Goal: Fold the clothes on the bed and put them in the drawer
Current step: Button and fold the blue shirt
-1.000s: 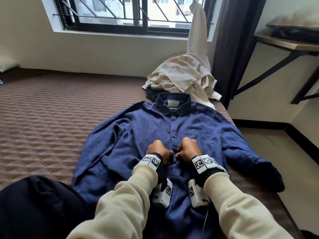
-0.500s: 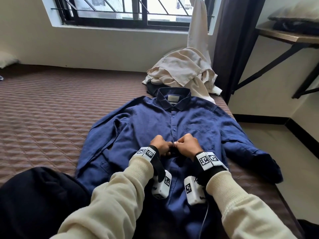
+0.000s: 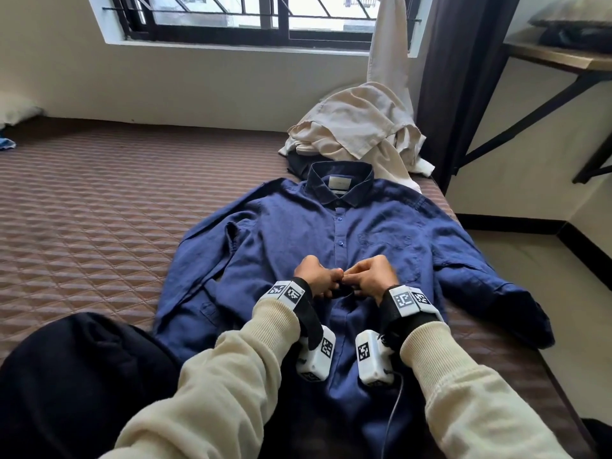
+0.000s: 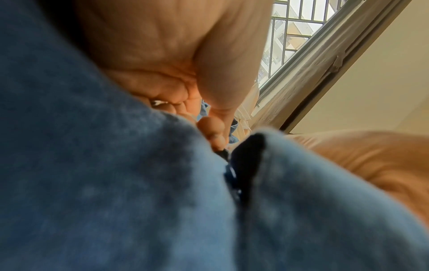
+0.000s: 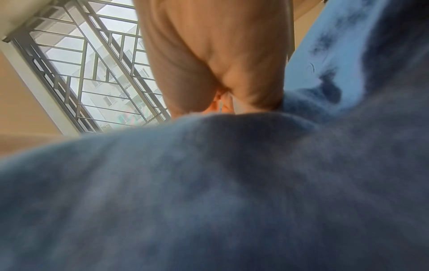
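Observation:
A blue button-up shirt [image 3: 381,233] lies front up on the bed, collar toward the window, sleeves spread to both sides. My left hand [image 3: 316,280] and right hand [image 3: 369,279] meet at the shirt's button placket around its middle, fingers curled and pinching the two front edges together. In the left wrist view the blue shirt [image 4: 116,192] fills the frame, and the left hand's fingers [image 4: 212,128] pinch its edge. In the right wrist view the blue cloth [image 5: 209,192] hides the fingertips of the right hand [image 5: 223,69].
A crumpled beige garment [image 3: 357,127] is piled over dark cloth behind the collar, near the window wall. A dark garment [image 3: 76,376] lies at the near left. The brown quilted mattress [image 3: 99,210] spreads left. Its right edge drops to the floor [image 3: 546,276]; a wall shelf [image 3: 559,58] hangs at the right.
Both hands have moved slightly up the placket and drawn closer together, fingertips now meeting on the shirt front. The shirt lies as before.

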The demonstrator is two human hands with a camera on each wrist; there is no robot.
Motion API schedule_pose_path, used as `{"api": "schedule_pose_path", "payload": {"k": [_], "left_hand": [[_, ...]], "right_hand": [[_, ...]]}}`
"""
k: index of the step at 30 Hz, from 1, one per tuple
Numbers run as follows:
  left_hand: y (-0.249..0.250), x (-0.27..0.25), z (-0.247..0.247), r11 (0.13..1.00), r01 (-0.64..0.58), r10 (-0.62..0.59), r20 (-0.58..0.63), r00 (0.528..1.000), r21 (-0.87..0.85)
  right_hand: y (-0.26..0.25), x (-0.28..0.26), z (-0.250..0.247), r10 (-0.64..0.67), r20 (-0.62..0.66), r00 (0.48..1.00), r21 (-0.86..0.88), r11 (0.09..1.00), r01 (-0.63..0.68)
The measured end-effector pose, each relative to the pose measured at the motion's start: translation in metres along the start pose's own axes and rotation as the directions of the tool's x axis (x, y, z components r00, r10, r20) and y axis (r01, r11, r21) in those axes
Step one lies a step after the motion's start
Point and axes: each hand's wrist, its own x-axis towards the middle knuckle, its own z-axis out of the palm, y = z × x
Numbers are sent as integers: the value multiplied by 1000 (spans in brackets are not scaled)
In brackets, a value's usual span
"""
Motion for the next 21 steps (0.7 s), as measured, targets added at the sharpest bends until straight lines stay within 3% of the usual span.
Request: {"api": "schedule_pose_path", "payload": {"k": [7, 12, 16, 18, 21], "left_hand": [[0, 0, 1, 988, -2, 5, -24, 1000, 152], [-2, 2, 2, 981, -22, 23, -4, 1000, 193], [1, 1, 1, 976, -28, 23, 27, 999, 217], [5, -1, 0, 978, -28, 16, 59, 998, 207], [8, -3, -1, 987, -10, -9, 117, 993, 161]], "right_hand": [[5, 6, 5, 11, 13, 1000, 20, 1000, -11], [-3, 14, 14, 29, -20, 999, -229, 973, -32], [-8, 15, 14, 50, 97, 994, -297, 955, -19], [-8, 15, 12, 56, 138, 989, -284, 959, -14], [-7, 11, 8, 62, 144, 988, -101, 994, -48]]}}
